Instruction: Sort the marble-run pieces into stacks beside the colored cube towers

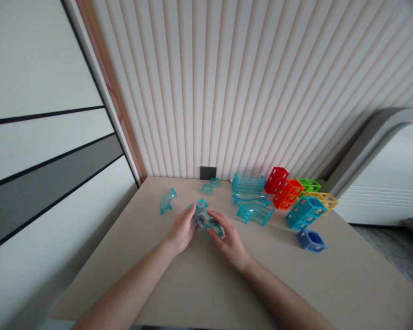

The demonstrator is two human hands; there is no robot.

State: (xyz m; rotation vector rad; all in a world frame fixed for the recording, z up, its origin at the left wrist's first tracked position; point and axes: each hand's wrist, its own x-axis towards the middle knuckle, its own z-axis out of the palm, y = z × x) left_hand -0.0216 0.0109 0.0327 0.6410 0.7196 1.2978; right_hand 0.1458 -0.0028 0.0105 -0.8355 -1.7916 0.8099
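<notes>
Clear teal plastic track pieces (203, 217) are between my two hands, above the middle of the table. My left hand (184, 229) grips them from the left side, thumb near the top. On the right, my right hand (229, 240) holds their lower end between thumb and fingers. Whether this is one piece or several joined together I cannot tell, as my fingers cover parts of it. A curved teal track piece (167, 201) lies to the left of my hands. Two small teal connector pieces (207, 189) rest behind them, near the wall.
Several teal track pieces (249, 183) lie at the back right of the table (179, 293). Beside them stand red (276, 180), orange (288, 194), green (308, 185), yellow (325, 200), teal (304, 212) and blue (311, 240) frame blocks. A black socket (208, 173) is on the ribbed wall.
</notes>
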